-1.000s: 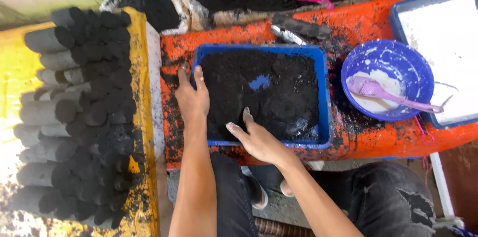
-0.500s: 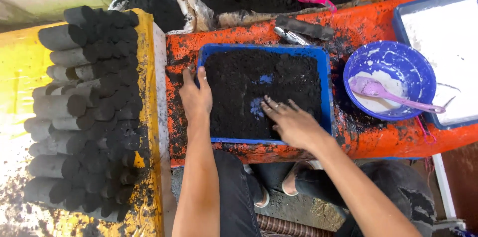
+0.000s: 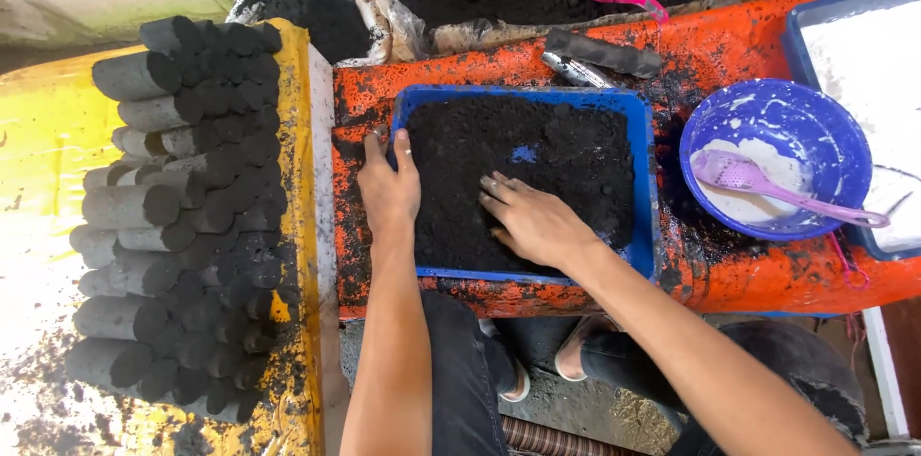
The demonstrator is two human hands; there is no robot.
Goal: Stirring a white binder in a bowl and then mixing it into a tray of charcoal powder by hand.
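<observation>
On the orange bench we steady the blue tray [image 3: 645,178] with our left hand [image 3: 389,189], right hand [image 3: 532,221] pressed flat and empty into loose, crumbly black powder [image 3: 480,144], best scooped with cupped palms

Right hand [image 3: 533,221] flat in black powder [image 3: 566,154], blue tray [image 3: 648,226]

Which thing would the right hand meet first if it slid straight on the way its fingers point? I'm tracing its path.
The right hand points up-left across the black powder; beyond that, probably the blue tray, at its far-left rim.

Charcoal briquette workshop: stacked briquettes [image 3: 182,216]
</observation>
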